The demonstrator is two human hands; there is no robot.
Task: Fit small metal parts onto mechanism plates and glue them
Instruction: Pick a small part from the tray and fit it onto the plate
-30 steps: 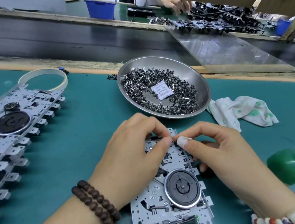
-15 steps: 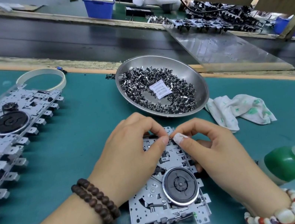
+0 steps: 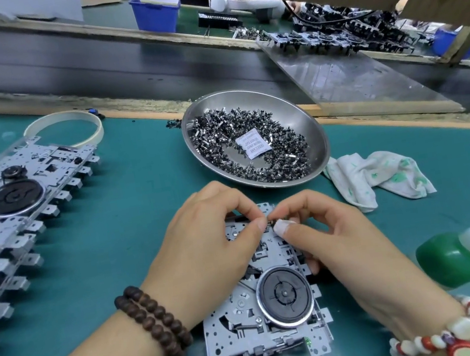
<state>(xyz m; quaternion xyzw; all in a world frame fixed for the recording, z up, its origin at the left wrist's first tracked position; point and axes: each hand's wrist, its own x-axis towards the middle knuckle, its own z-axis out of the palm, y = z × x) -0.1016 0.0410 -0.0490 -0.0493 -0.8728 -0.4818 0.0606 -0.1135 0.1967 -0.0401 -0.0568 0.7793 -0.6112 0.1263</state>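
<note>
Just in front of the steel bowl, the mechanism plate is lying flat. The left hand and right hand, fingers curled, are pinching a small metal part at its far edge.

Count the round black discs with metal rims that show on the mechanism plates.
2. One disc sits on the plate under both hands; the other disc tops the stack of plates at left. Lower plates in that stack may hide more.
</note>
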